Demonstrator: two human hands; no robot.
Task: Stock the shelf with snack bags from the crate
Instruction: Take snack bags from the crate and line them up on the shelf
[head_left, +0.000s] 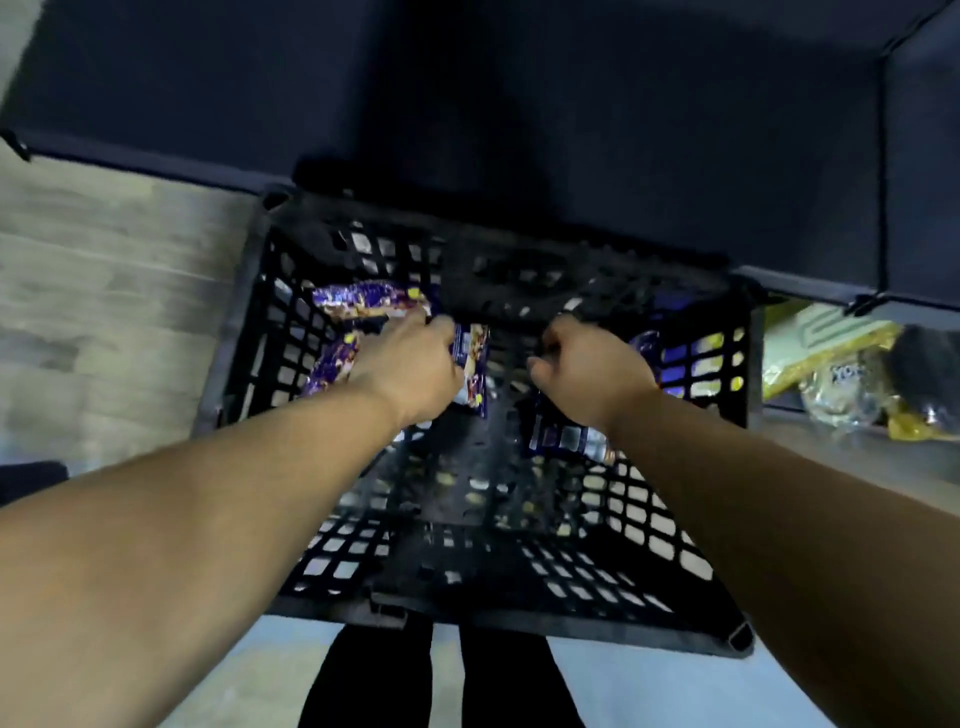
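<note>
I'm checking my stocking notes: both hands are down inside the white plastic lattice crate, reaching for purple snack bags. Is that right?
Not quite: the head view shows the plastic lattice crate is black, not white. The rest holds: the left hand and right hand are both down inside it, at the purple snack bags.

The black lattice-walled crate (649, 525) is showing a grid of square openings, and the snack bags (358, 304) inside it are showing glossy purple with yellow, white and orange print. Behind the crate the shelf unit (519, 104) is appearing dark navy, while left of the crate the floor (104, 291) is showing pale grey wood grain. Right of the crate, yellow packets (831, 343) are lying on a lower shelf.
</note>
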